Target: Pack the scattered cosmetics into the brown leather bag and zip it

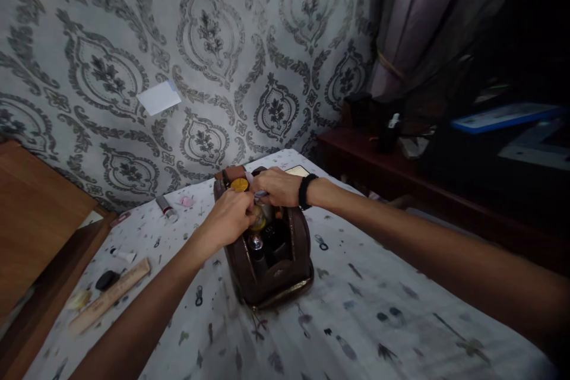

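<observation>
The brown bag [276, 270] sits unzipped on the patterned cloth [356, 320], its near end holding a silver-topped bottle [255, 242]. Farther in, the left hand [229, 217] and right hand [278, 187] meet over the opening, fingers curled narrow; whether either grips anything, I cannot tell. A yellow-lidded jar [240, 184] lies just beyond the left fingers. Good handling here likely means light fingertips, keeping the sides spread and the bottles upright.
</observation>
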The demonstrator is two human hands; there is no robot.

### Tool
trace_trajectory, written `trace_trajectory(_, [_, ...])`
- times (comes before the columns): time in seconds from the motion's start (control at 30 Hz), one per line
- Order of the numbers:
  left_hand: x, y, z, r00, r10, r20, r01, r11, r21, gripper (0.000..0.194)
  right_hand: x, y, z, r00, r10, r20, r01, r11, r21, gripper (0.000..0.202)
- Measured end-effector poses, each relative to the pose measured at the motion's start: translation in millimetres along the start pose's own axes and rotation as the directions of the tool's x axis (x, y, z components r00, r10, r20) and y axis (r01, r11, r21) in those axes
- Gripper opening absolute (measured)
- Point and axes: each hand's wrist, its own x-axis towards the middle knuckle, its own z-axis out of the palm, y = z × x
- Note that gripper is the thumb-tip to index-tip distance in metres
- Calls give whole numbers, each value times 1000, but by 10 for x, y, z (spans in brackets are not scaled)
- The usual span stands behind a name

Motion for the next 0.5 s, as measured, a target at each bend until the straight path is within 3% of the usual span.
trace_trajectory(0.23, [-10,4,-34,999,2,39,-2,1000,-1,9,-12,-21,-16,1000,-12,17,12,1000,-8,15])
trace_trajectory(0.5, [-41,-41,-68,999,23,-44,-28,995,-94,8,-81,-60,-50,1000,-12,-5,12,1000,9,19])
